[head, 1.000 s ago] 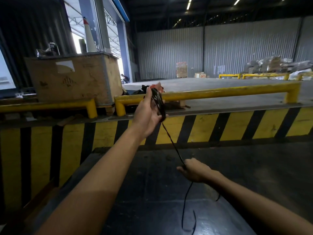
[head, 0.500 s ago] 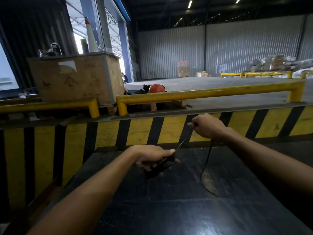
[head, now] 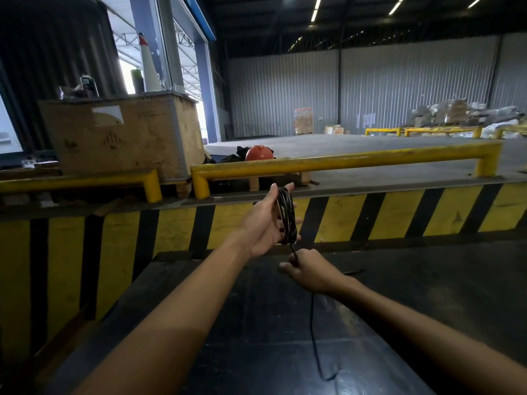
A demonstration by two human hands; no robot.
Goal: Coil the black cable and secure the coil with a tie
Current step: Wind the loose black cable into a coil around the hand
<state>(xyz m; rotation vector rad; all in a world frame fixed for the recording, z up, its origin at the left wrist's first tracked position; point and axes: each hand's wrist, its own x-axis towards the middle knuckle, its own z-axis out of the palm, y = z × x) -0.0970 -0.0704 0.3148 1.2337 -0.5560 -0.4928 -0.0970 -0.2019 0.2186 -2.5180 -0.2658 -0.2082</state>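
The black cable (head: 286, 213) is wound in several loops around my left hand (head: 265, 226), which is raised with fingers stretched and palm turned right. Just below the coil, my right hand (head: 309, 270) pinches the cable where it leaves the loops. The loose tail (head: 313, 337) hangs down from that hand and ends on the dark floor plate near the bottom of the view. No tie is visible.
A yellow-and-black striped dock wall (head: 399, 215) stands in front of me, with yellow guard rails (head: 342, 159) on top. A wooden crate (head: 122, 138) sits back left and an orange helmet (head: 258, 153) lies behind the rail. I stand on a dark metal plate (head: 427, 295).
My left hand has risen again with the coil upright on it. My right hand has dropped from beside the striped wall to just under the coil, and the loose tail is shorter.
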